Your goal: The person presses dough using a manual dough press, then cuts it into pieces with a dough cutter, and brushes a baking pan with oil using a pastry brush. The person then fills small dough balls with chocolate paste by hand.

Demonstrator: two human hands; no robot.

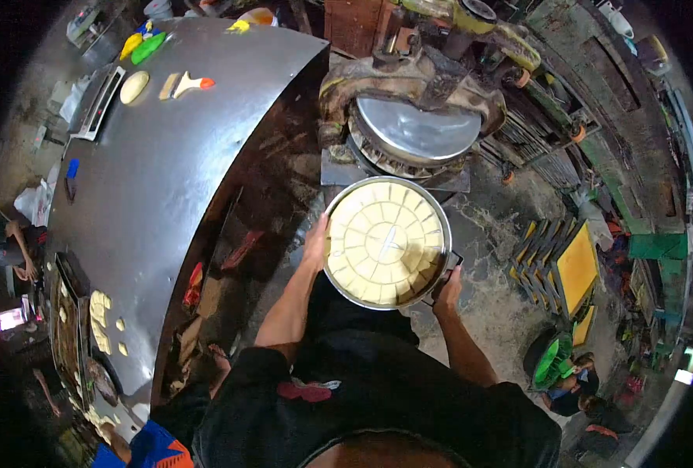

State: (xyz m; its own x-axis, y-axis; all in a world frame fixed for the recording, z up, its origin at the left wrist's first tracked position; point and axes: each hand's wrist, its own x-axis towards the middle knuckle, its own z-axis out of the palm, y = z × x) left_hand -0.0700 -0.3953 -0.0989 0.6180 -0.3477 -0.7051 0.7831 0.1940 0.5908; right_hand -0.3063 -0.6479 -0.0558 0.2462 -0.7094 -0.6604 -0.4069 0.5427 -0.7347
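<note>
A round metal pan [388, 307] is held level in front of my body. In it lies a pale disc of dough [356, 242], scored into many wedge and ring pieces, with a slit-like mark near its middle. My left hand [315, 245] grips the pan's left rim. On the lower right, my right hand [447, 290] is closed around the pan's side handle. Just beyond the pan stands a heavy dough divider [421, 129] with a shiny round plate, its body worn and stained.
A long metal table [167, 171] runs along the left, bearing a brush [184, 84], a scale [99, 101] and dough pieces [99, 320]. Stacked yellow-faced trays [577, 269] and a green-lined tub [551, 359] stand on the right. Other people work at lower left and lower right.
</note>
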